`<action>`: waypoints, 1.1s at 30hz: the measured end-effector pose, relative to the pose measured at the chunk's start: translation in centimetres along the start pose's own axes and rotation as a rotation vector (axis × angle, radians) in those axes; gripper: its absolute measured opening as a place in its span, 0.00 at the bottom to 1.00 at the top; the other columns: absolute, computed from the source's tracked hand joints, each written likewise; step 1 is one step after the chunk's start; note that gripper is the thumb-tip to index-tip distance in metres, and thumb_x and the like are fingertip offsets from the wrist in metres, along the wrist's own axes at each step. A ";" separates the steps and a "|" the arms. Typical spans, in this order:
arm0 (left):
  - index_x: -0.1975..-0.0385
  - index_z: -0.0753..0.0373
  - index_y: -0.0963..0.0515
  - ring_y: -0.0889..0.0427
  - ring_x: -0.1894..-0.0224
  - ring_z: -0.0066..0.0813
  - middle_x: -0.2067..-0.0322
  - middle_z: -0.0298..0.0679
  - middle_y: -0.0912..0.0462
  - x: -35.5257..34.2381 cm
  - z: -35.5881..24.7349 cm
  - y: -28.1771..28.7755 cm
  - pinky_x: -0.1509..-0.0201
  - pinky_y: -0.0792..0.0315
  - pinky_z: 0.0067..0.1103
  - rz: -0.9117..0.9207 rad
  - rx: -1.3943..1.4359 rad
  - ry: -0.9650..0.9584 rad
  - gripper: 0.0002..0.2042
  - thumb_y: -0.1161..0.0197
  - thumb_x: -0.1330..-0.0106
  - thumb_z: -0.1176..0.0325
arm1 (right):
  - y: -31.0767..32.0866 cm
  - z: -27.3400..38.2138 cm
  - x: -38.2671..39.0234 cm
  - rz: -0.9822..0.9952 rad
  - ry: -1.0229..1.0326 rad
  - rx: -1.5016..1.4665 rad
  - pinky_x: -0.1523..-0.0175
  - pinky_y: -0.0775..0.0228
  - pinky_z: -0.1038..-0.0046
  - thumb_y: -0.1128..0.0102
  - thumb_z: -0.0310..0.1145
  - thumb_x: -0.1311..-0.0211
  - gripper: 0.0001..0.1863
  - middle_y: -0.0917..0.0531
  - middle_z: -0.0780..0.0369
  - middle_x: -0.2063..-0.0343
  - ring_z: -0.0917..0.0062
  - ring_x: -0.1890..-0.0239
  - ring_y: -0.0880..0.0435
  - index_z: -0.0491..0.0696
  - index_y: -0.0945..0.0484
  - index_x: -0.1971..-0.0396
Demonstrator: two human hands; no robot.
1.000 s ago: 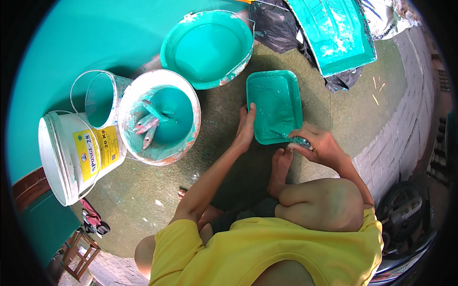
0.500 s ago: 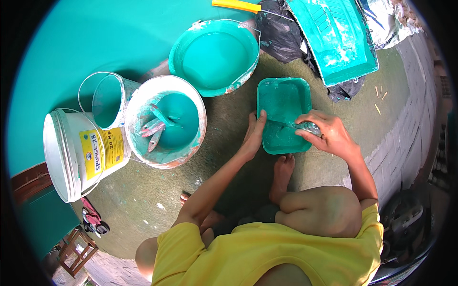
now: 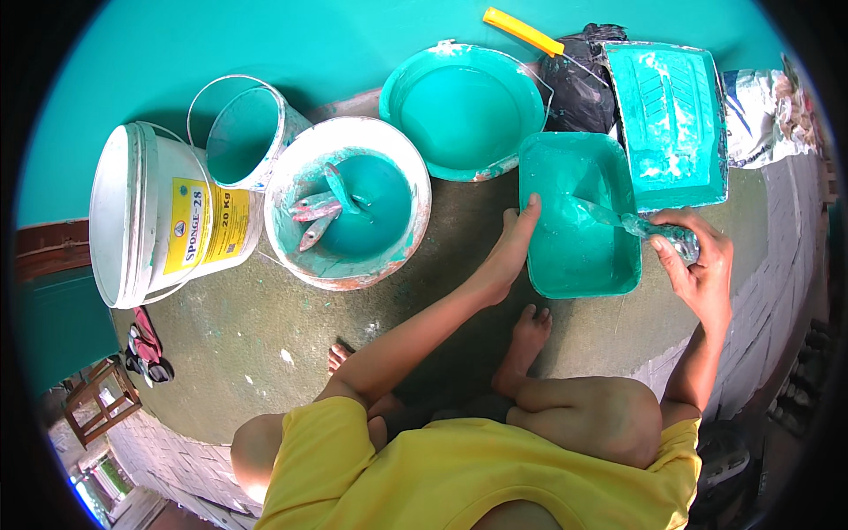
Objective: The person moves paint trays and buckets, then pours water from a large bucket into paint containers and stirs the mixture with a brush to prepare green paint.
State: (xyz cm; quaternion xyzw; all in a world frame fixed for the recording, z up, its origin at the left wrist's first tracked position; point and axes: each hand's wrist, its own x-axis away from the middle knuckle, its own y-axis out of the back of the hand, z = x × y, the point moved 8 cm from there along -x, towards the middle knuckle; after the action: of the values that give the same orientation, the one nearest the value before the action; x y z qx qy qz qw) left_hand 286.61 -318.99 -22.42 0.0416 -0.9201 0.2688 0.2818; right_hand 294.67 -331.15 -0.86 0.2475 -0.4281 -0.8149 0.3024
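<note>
My left hand [image 3: 511, 243] grips the left rim of a green rectangular plastic tub [image 3: 579, 288], its thumb over the edge and its fingers outside. The tub seems held up off the floor, with wet teal paint inside. At its right side my right hand [image 3: 707, 258] is closed round the paint-smeared handle of a putty knife [image 3: 605, 213]. The flat teal-coated blade points left over the tub's inside. A white bucket [image 3: 291, 265] of teal paint, with several smeared tools [image 3: 320, 208] leaning in it, stands to the left of my left hand.
Beyond the tub sits a wide basin [image 3: 459, 115] of teal paint. A paint roller tray [image 3: 676, 132], a yellow-handled roller frame [image 3: 526, 33] and a black plastic bag [image 3: 579, 97] lie at the far right. Left stand a small pail [image 3: 256, 137] and a large white bucket [image 3: 141, 212].
The view has shifted, so the surroundings sit differently. The tub looks larger and nearer. My right hand has drawn the putty knife up and right, and its blade now shows more.
</note>
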 end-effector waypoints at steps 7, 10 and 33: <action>0.43 0.71 0.56 0.33 0.45 0.35 0.45 0.51 0.42 0.1 -3.5 0.0 0.50 0.31 0.32 0.047 0.091 -0.023 0.52 0.61 0.49 0.24 | 0.3 2.0 -3.2 -0.014 0.066 0.029 0.72 0.33 0.80 0.37 0.29 0.46 0.09 0.20 0.61 0.75 0.80 0.79 0.23 0.41 0.24 0.68; 0.39 0.70 0.61 0.33 0.45 0.35 0.44 0.49 0.42 -0.8 -3.7 -0.3 0.49 0.32 0.33 0.093 0.153 -0.028 0.53 0.62 0.50 0.24 | 0.7 3.0 -4.3 -0.020 0.100 0.071 0.71 0.33 0.79 0.38 0.29 0.45 0.08 0.19 0.61 0.74 0.80 0.78 0.22 0.41 0.24 0.68; 0.35 0.55 0.51 0.35 0.44 0.40 0.43 0.45 0.37 -1.0 -6.9 0.9 0.45 0.39 0.45 0.196 0.380 -0.004 0.46 0.64 0.47 0.25 | 0.0 4.7 -7.0 0.000 0.132 0.160 0.64 0.30 0.77 0.37 0.27 0.47 0.08 0.18 0.60 0.71 0.76 0.72 0.19 0.42 0.24 0.67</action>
State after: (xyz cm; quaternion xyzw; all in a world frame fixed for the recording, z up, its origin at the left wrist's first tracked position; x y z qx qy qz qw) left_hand 290.64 -314.76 -18.57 0.0048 -0.8532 0.4633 0.2395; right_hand 296.43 -323.61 2.61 0.3239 -0.4712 -0.7600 0.3091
